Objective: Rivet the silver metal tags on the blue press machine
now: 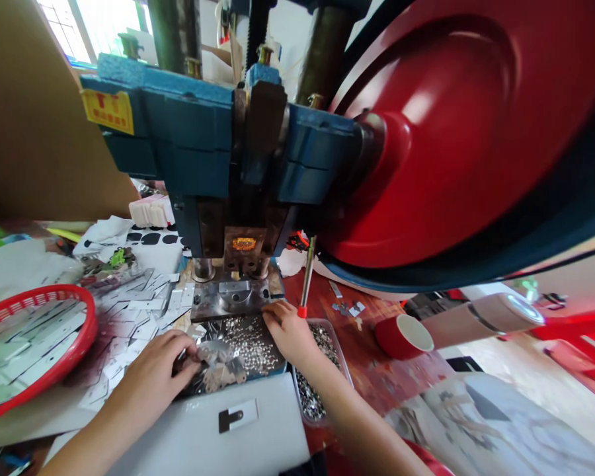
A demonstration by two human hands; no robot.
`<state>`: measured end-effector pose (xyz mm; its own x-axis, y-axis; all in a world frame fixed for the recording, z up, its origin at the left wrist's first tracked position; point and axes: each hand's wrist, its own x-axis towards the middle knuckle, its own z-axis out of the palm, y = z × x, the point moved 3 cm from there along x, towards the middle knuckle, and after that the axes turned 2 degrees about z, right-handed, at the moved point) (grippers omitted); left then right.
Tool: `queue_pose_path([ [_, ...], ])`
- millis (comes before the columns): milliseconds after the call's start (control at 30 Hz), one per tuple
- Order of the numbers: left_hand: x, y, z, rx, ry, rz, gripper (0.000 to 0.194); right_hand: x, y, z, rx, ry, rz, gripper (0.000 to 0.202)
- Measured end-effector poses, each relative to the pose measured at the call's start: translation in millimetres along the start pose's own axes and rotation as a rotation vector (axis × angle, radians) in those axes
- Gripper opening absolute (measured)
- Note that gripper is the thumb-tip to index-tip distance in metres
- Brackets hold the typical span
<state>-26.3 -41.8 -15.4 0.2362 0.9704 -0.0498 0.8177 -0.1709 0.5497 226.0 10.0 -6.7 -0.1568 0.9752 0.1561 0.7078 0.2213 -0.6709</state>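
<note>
My left hand [166, 363] is at the left side of a dark tray [276, 354], its fingers curled beside a heap of small flat metal pieces [223, 370]. Whatever may be between its fingertips is hidden. My right hand [292, 334] reaches over the tray's right side, fingers bent together by the right front corner of the steel die block [233, 299]; I cannot make out what they hold. Many small shiny metal parts [250, 347] lie loose in the tray between my hands. Above the die stands the blue press [193, 145].
A large red flywheel [441, 132] overhangs the right side. A red basket [86, 330] and scattered flat plates [133, 311] lie left. Right of the tray are a clear bin [312, 406], a red-tipped rod [307, 277] and a red cup [401, 337]. A white box [258, 443] stands in front.
</note>
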Motion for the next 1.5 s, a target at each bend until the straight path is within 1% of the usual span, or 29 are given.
queue_pose_path([
  [100, -1.3, 3.9, 3.4, -0.135, -0.104, -0.101, 0.02, 8.5, 1.2, 2.9, -0.174, 0.043, -0.056, 0.021],
  [133, -1.4, 5.2, 4.3, -0.195, -0.122, -0.116, 0.02, 10.3, 1.1, 4.7, -0.23, 0.05, -0.08, 0.021],
  [200, 0.1, 7.8, 4.7, -0.339, -0.106, -0.122, 0.021, 11.7, 0.5, 8.9, -0.304, 0.051, -0.121, 0.021],
  [267, 3.6, 9.6, 4.3, -0.517, -0.074, -0.162, 0.026, 10.6, 0.1, 11.8, -0.299, 0.058, -0.143, 0.019],
  [367, 10.9, 12.5, 3.7, -0.784, -0.068, -0.28, 0.036, 7.2, -0.3, 12.3, -0.228, 0.085, -0.157, 0.017],
  [433, 17.3, 15.1, 2.1, -0.847, -0.077, -0.316, 0.041, 6.8, -2.2, 10.2, -0.193, 0.109, -0.163, 0.016],
  [500, 25.4, 16.4, -1.1, -0.8, -0.064, -0.291, 0.049, 10.5, -7.4, 7.0, -0.166, 0.151, -0.16, 0.017],
  [567, 35.1, 15.4, -5.2, -0.725, -0.011, -0.235, 0.055, 19.2, -16.7, 4.9, -0.14, 0.205, -0.156, 0.017],
  [600, 40.2, 14.0, -7.4, -0.697, 0.028, -0.212, 0.055, 25.3, -22.4, 5.2, -0.136, 0.223, -0.155, 0.016],
  [700, 54.3, 8.7, -11.9, -0.633, 0.126, -0.187, 0.047, 45.9, -38.3, 12.3, -0.185, 0.238, -0.133, 0.011],
  [800, 65.5, 6.1, -14.5, -0.6, 0.181, -0.152, 0.042, 58.9, -45.4, 21.8, -0.275, 0.216, -0.093, 0.01],
  [833, 68.7, 5.8, -15.2, -0.595, 0.191, -0.135, 0.042, 59.7, -46.4, 23.5, -0.292, 0.207, -0.104, 0.01],
  [900, 74.7, 5.6, -16.4, -0.583, 0.199, -0.119, 0.043, 56.3, -48.4, 23.4, -0.308, 0.198, -0.172, 0.012],
  [1000, 84.1, 7.7, -20.4, -0.535, 0.224, -0.11, 0.041, 45.0, -52.2, 16.8, -0.324, 0.193, -0.29, 0.015],
  [1100, 93.9, 14.8, -25.5, -0.472, 0.273, -0.082, 0.036, 36.9, -54.4, 12.1, -0.328, 0.154, -0.341, 0.018],
  [1200, 102.2, 22.9, -25.3, -0.427, 0.29, -0.081, 0.036, 34.8, -50.5, 11.6, -0.248, 0.138, -0.335, 0.021],
  [1333, 110.0, 28.4, -16.9, -0.405, 0.297, -0.075, 0.032, 35.6, -40.1, 11.0, -0.103, 0.172, -0.263, 0.025],
  [1500, 114.8, 28.3, -10.3, -0.367, 0.366, -0.045, 0.027, 34.0, -38.1, 9.8, -0.128, 0.154, -0.257, 0.024],
])
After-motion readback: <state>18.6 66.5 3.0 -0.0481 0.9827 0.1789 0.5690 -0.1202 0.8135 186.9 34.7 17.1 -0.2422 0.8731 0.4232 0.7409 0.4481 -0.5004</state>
